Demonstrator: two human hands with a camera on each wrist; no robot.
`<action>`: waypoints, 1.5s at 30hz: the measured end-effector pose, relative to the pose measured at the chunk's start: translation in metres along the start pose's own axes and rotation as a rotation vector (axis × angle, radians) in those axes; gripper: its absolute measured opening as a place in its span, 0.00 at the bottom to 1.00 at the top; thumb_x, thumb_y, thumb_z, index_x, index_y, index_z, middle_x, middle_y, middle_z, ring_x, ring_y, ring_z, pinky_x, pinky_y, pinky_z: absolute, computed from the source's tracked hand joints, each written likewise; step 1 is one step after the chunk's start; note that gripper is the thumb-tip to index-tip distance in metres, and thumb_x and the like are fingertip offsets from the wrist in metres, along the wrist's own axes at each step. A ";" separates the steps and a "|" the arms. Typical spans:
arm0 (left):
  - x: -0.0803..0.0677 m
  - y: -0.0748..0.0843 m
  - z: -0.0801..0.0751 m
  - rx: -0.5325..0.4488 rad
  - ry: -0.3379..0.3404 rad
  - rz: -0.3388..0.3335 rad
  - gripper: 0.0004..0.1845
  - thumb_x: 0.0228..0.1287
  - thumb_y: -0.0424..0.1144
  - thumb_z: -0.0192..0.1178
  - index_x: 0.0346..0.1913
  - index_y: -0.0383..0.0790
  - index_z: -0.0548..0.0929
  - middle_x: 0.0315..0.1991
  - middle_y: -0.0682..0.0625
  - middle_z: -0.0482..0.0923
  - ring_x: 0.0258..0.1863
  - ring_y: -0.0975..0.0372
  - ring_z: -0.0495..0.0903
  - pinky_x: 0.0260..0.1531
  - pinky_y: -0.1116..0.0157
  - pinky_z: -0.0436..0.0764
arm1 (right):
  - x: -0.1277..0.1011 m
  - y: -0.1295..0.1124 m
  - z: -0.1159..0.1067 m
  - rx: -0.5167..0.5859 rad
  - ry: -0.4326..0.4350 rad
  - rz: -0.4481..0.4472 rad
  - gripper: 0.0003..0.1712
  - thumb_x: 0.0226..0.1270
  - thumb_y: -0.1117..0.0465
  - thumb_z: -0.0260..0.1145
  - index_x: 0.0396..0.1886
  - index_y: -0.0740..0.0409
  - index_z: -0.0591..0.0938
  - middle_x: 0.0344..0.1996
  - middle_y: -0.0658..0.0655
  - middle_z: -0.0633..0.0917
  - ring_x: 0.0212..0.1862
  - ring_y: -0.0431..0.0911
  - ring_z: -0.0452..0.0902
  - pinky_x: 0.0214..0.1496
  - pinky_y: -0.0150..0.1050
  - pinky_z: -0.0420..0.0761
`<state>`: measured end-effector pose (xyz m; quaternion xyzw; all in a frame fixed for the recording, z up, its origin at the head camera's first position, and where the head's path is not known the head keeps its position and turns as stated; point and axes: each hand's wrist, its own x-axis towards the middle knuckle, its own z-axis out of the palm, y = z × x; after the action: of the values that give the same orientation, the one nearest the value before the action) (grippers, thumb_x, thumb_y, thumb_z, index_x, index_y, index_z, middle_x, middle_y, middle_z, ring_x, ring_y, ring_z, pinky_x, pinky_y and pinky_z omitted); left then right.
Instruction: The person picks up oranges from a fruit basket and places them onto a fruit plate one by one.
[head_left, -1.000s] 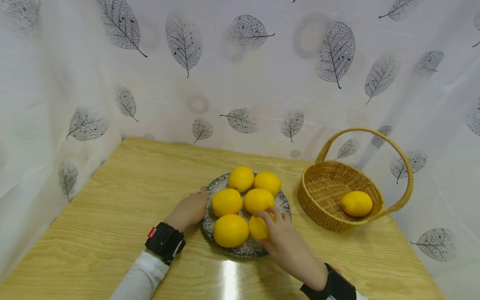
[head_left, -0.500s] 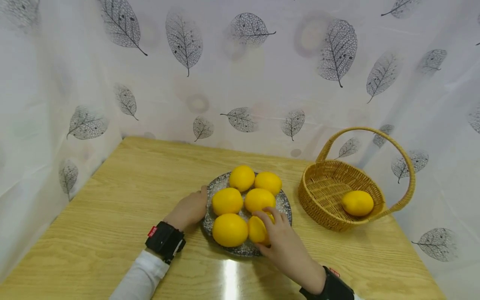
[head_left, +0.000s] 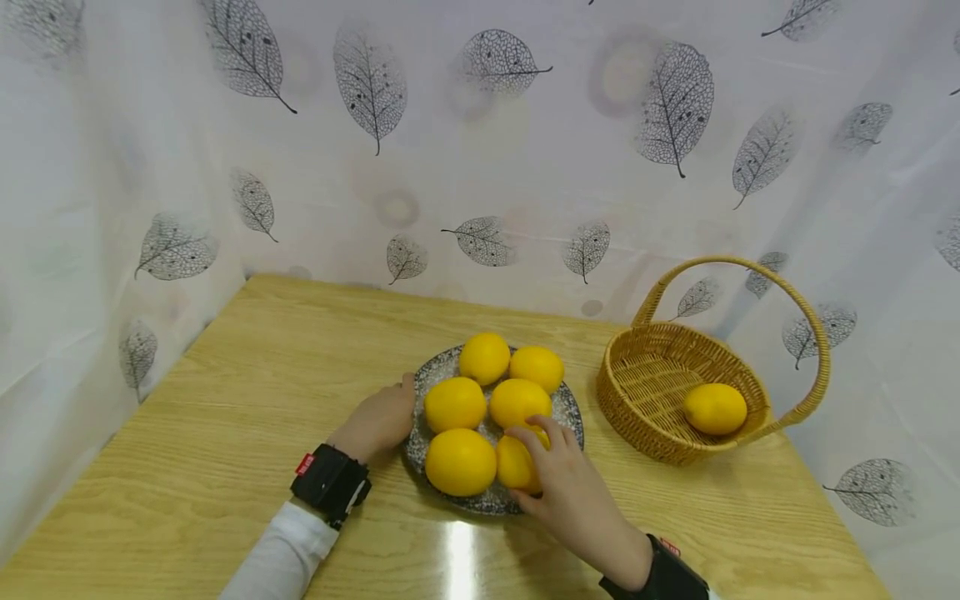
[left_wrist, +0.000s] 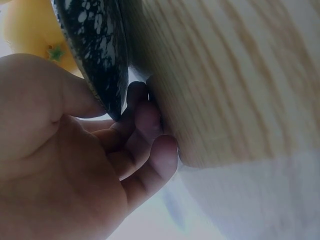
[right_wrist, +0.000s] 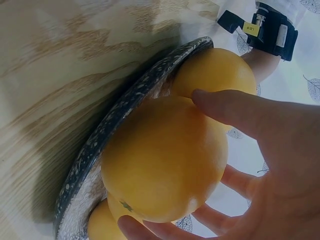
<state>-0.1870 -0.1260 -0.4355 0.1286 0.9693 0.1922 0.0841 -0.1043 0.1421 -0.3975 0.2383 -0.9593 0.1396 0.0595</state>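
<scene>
Gripped lemon (head_left: 516,461) sits at the near right edge of the speckled plate (head_left: 570,408), right hand (head_left: 567,490) curled around it, fingers over the top. Left hand (head_left: 377,422) pinches the plate's left rim, thumb on top. Wicker basket (head_left: 645,392), right of the plate, holds one lemon (head_left: 715,408).

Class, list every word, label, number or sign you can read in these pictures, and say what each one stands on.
No text can be read anywhere.
Red tag on the black left wrist strap: marks too small to read.
Yellow label on that black strap in the right wrist view: print blurred, unreadable.
Red tag on the black right wrist strap: unreadable.
Yellow lemons, speckled dark plate, woven wicker basket, leaf-print white curtain: no writing.
</scene>
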 end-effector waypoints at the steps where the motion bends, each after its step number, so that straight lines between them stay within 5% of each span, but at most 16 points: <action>1: 0.000 0.000 0.000 0.001 0.002 0.003 0.28 0.72 0.24 0.43 0.72 0.15 0.58 0.53 0.25 0.82 0.50 0.40 0.85 0.52 0.48 0.86 | 0.000 0.000 0.000 0.001 -0.001 0.001 0.41 0.50 0.55 0.84 0.65 0.48 0.76 0.64 0.63 0.74 0.62 0.62 0.74 0.57 0.55 0.84; 31: -0.003 0.002 -0.003 -0.006 0.005 0.014 0.26 0.75 0.25 0.40 0.72 0.15 0.58 0.55 0.24 0.80 0.52 0.39 0.84 0.55 0.46 0.84 | 0.000 0.005 -0.006 0.046 -0.077 0.022 0.37 0.62 0.45 0.74 0.68 0.51 0.75 0.66 0.60 0.74 0.64 0.58 0.73 0.61 0.55 0.81; 39: -0.006 0.004 -0.006 -0.015 0.007 0.017 0.26 0.74 0.25 0.40 0.71 0.14 0.58 0.55 0.23 0.79 0.52 0.38 0.84 0.55 0.45 0.83 | 0.009 0.014 -0.022 0.106 -0.105 0.069 0.32 0.69 0.47 0.70 0.68 0.52 0.74 0.65 0.60 0.74 0.63 0.56 0.75 0.59 0.53 0.82; 45: -0.006 0.003 -0.005 0.000 0.014 0.028 0.26 0.74 0.25 0.40 0.70 0.13 0.59 0.52 0.23 0.80 0.49 0.38 0.85 0.52 0.46 0.85 | 0.020 0.030 -0.045 0.014 -0.083 0.086 0.31 0.70 0.48 0.69 0.68 0.55 0.74 0.62 0.63 0.76 0.58 0.58 0.77 0.51 0.51 0.83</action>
<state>-0.1822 -0.1268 -0.4292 0.1407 0.9679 0.1944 0.0747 -0.1335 0.1719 -0.3585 0.2027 -0.9693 0.1386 0.0118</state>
